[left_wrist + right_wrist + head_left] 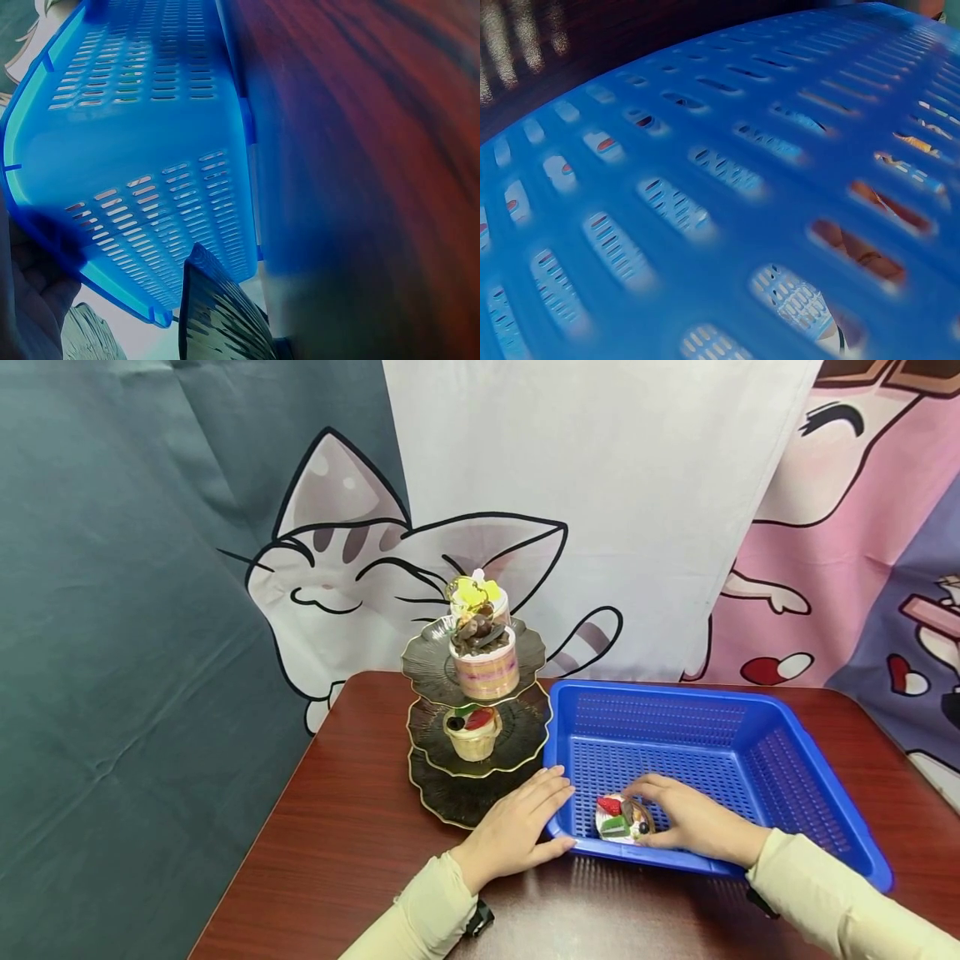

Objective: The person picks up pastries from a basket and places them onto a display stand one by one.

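My right hand (693, 818) reaches over the front of the blue basket (660, 689) and grips a small fruit tart (617, 818) between thumb and fingers. White cream, a red strawberry and a green piece top the tart. On the basket's near left corner rests my left hand (517, 827), fingers stretched over the side rim and thumb at the front rim. In the left wrist view part of the left hand (37, 292) shows against the rim. The right wrist view is filled by the slotted basket wall (727, 225), which mostly hides the right hand.
Left of the basket stands a dark tiered stand (427, 656) with gold edges. Its top tier bears a chocolate-topped cake cup (486, 672) and a yellow-topped cake (480, 589) behind it; a fruit cupcake (472, 739) sits on the middle tier. All stand on a reddish-brown table (322, 852).
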`<control>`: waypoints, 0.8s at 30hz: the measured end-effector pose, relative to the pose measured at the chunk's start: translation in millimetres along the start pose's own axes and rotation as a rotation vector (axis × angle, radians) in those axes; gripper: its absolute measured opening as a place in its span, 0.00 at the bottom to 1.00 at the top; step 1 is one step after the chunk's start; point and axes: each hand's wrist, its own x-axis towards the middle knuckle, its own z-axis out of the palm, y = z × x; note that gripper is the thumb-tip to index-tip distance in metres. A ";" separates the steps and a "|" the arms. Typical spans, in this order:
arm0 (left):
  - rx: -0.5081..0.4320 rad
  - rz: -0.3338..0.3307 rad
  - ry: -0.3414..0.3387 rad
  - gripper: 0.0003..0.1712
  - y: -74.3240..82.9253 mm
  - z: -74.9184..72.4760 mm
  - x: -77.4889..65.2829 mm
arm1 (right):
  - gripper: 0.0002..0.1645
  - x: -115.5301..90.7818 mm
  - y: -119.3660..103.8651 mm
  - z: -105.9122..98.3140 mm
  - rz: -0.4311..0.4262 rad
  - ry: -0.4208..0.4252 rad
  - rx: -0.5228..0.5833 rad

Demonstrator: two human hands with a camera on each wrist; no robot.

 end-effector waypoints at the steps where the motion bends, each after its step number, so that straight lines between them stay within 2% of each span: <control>1: -0.007 -0.003 -0.003 0.35 0.1 0.0 -0.1 | 0.34 0.0 0.2 0.6 0.002 -0.001 -0.001; 24: 0.000 -0.021 -0.030 0.35 0.1 0.1 -0.1 | 0.37 5.1 5.3 6.9 -0.029 -0.023 -0.055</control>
